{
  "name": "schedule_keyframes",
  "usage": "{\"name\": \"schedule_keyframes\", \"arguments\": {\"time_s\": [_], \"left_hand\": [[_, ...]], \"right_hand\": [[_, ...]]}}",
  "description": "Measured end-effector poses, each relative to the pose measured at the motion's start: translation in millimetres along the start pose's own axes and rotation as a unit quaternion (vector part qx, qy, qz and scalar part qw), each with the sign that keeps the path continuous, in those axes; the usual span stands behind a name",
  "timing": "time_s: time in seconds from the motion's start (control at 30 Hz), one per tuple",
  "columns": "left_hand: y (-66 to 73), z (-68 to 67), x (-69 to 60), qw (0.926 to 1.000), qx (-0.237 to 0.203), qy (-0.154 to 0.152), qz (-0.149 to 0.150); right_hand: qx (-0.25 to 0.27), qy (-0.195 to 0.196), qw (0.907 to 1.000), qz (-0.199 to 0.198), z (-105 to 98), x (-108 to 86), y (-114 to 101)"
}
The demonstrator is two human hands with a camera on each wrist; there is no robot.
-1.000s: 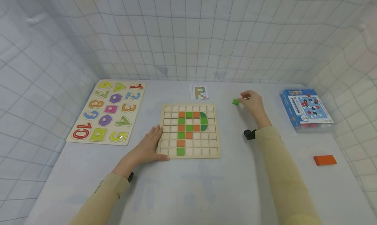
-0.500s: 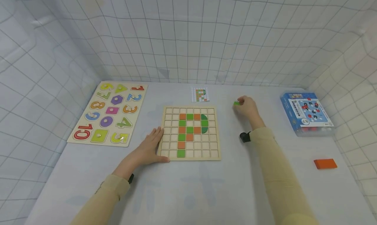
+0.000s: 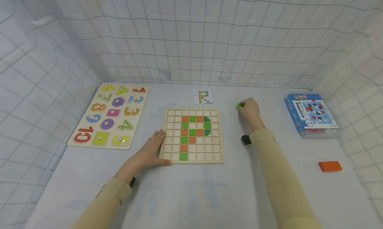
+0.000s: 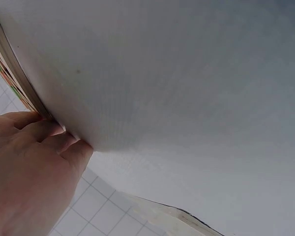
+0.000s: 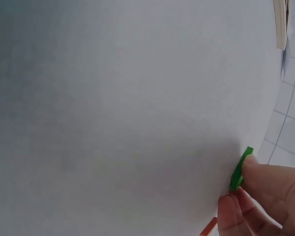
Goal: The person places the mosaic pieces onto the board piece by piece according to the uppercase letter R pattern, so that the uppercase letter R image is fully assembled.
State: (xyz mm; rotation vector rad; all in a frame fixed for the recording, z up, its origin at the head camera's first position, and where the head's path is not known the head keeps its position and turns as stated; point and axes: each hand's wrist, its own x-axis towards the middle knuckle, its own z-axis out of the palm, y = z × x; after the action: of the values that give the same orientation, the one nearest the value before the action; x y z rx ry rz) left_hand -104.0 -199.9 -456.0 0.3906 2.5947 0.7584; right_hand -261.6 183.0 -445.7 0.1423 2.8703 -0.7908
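Left of centre in the head view, my left hand (image 3: 148,151) rests against a wooden grid board (image 3: 216,149). Its fingers lie along the left edge and its thumb at the near left corner. Orange and green tiles, such as a green square (image 3: 184,156), form a P-like figure on the board, with one orange square (image 3: 192,140) beside the stem. Right of the board, my right hand (image 3: 250,112) pinches a small green tile (image 3: 239,106). The right wrist view shows thumb and fingers on this green tile (image 5: 241,169), low over the table or touching it; I cannot tell which.
A pattern card (image 3: 202,96) lies behind the board. At left is a number-and-shape puzzle board (image 3: 139,115). A blue molecule-model box (image 3: 294,114) and an orange block (image 3: 330,166) lie at right. Grid-patterned cloth (image 3: 191,39) surrounds the table.
My right hand has come slightly nearer and to the left, with its fingers closing further over the green tile. My left hand stays at the board's edge.
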Motion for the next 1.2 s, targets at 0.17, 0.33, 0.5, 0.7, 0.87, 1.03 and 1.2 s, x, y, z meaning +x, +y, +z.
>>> {"name": "schedule_keyframes", "arguments": {"time_s": [0.17,0.33,0.5,0.7,0.87,1.03,1.2], "left_hand": [[-0.4,-0.1,-2.0,1.0,0.002,0.0,0.0],[-0.6,1.9,-0.5,1.0,0.001,-0.002,0.002],[-2.3,5.0,-0.2,1.0,0.002,-0.006,-0.005],[-2.7,4.3,0.2,0.9999,0.008,-0.007,-0.003],[-2.9,2.8,1.1,0.9999,0.012,-0.006,-0.003],[-2.1,1.8,1.5,0.9999,0.014,-0.002,0.0],[-2.0,1.6,2.1,0.9998,0.02,0.0,0.001]], "right_hand": [[0.019,0.017,0.9997,0.001,4.8,-1.8,0.0],[0.078,0.033,0.9963,0.011,4.3,-7.0,6.8],[0.11,0.042,0.993,0.001,6.2,-12.8,11.5],[0.159,0.01,0.987,-0.023,11.2,-33.0,-0.4],[0.193,-0.057,0.978,-0.056,24.4,-60.6,-23.9],[0.195,-0.113,0.9698,-0.093,41.1,-86.1,-44.5],[0.183,-0.159,0.962,-0.125,54.5,-105.7,-57.1]]}}
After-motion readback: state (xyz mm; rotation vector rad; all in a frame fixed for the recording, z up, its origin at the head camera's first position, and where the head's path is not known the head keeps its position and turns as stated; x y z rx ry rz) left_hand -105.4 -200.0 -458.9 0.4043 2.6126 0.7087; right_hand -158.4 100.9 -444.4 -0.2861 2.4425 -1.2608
